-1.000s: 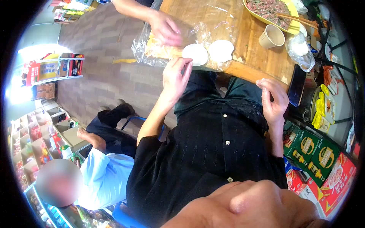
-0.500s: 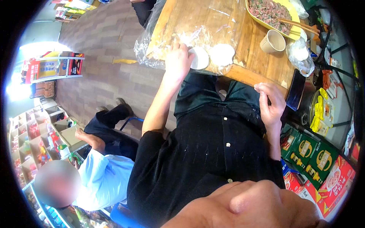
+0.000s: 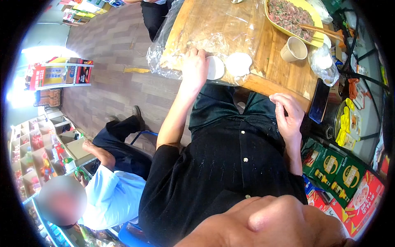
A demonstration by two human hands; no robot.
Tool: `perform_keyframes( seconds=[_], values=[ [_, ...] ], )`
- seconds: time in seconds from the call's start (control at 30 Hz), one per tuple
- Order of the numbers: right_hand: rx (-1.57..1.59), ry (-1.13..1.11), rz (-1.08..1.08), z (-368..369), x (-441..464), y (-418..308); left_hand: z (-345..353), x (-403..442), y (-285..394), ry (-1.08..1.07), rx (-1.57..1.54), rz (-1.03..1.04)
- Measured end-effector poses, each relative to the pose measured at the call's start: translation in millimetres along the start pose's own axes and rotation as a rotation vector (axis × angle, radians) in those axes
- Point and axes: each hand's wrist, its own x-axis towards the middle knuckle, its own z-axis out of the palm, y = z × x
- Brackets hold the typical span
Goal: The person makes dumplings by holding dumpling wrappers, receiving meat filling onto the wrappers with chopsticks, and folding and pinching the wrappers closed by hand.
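My L hand's [image 3: 195, 69] fingers are curled beside a white dough round [image 3: 216, 68], grip unclear, R hand [image 3: 291, 117] half-open, seemingly empty; dough's prob. light, soft, tearable, best taken w/ flat support under its rim.

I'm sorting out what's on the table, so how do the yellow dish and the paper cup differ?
The yellow dish is wide and shallow; the paper cup is narrower and deeper. The dish is yellow, the cup beige. The dish holds minced filling and chopsticks, while none show in the cup. Both are open-topped and stand on the wooden table.
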Motion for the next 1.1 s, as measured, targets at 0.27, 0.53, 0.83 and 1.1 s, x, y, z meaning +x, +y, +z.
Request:
perform_keyframes(
  seconds=[0.27,0.53,0.83,1.1],
  values=[
    [-0.015,-0.001,0.030,-3,-3,3,3,1,-3,0.019,-0.047,0.025],
    [-0.021,-0.019,0.048,-4,-1,0,4,4,-9,-0.008,-0.096,0.017],
    [-0.012,-0.018,0.072,-3,-2,-4,3,8,-10,-0.063,-0.094,-0.017],
    [-0.037,-0.045,0.098,-2,-2,-5,5,13,-14,-0.070,-0.067,-0.007]
  ],
)
